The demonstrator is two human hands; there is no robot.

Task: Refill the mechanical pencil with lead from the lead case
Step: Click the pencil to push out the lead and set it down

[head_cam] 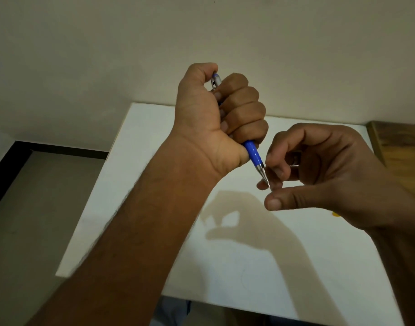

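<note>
Mechanical pencil (253, 153): blue barrel, silver metal cone and tip, silver clip at the upper end. Held in the air above a white table (136, 184), inside the left hand (216, 118). Long axis runs diagonally, from the clip end at the top of the fist down and to the right; the tip points down-right, toward the right hand (324, 175).

Left hand: closed in a fist round the barrel, four fingers wrapped over it, thumb bent over the clip end. Blue grip section and metal cone stick out below the little finger.

Right hand: just to the right of the left fist, at the pencil's tip. Thumb and fingertips drawn together around the tip, touching it; whether a lead is pinched between them cannot be told.

Yellow object (336, 214): a small sliver showing beneath the right hand, mostly hidden.

Hand shadows (244, 229): on the table below both hands.
</note>
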